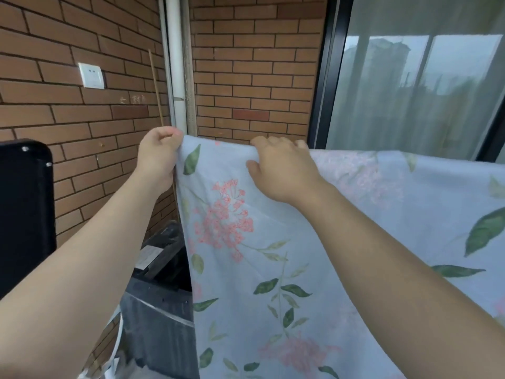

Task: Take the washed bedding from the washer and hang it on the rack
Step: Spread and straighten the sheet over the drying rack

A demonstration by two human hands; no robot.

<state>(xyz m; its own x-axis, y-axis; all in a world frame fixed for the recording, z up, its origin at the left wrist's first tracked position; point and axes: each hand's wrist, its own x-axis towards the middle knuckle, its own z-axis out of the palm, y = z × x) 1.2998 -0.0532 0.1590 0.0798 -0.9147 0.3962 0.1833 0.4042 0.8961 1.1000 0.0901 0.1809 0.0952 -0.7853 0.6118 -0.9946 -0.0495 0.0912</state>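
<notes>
You face a corner of brick wall (246,77) with a white pipe (175,64) running down it. Open air shows between the wall and the sheet's top edge. A dark-framed glass door (410,91) closes off the right. Low on the left stands the dark washer (161,305), with a black panel (24,209) beside your left forearm. What the cloth hangs over is hidden beneath it, and the sheet runs off the right and bottom edges of view. The floral bed sheet (273,269) hangs before you, pale blue with pink flowers and green leaves. Your left hand (159,153) pinches its top left corner, the grip closed on the cloth. Your right hand (281,170), nearby, curls its fingers over the top edge, thumb on the front, holding it.
</notes>
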